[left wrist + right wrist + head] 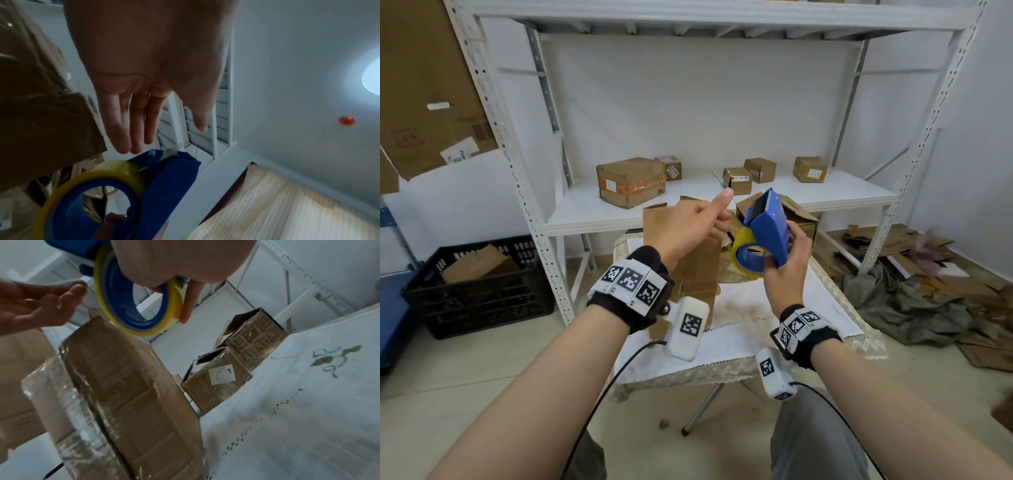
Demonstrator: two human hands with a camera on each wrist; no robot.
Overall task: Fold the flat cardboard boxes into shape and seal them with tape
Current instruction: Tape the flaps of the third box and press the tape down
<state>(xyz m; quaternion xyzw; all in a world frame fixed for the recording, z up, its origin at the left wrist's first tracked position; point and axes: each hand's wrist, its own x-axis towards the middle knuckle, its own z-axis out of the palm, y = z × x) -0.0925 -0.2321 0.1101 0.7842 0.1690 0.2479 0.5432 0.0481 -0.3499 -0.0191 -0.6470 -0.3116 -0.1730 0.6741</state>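
Observation:
My right hand [787, 263] grips a blue tape dispenser [768, 226] with a yellow-tinted roll of clear tape [743, 255], held up above the small cloth-covered table [774, 318]. In the right wrist view my fingers [185, 305] curl round the roll [139, 309]. My left hand [705, 219] is open just left of the dispenser, fingers straight, holding nothing; its palm [144, 78] hovers above the dispenser [168, 181]. A brown cardboard box [698, 274] stands on the table under my left hand. Its taped seam [123, 394] fills the right wrist view.
A white metal shelf [722, 205] behind the table carries several small sealed boxes [631, 181]. An opened box [798, 216] sits behind the dispenser. A black crate [479, 284] with cardboard stands on the floor at left. Flattened cardboard and grey cloth [914, 301] lie at right.

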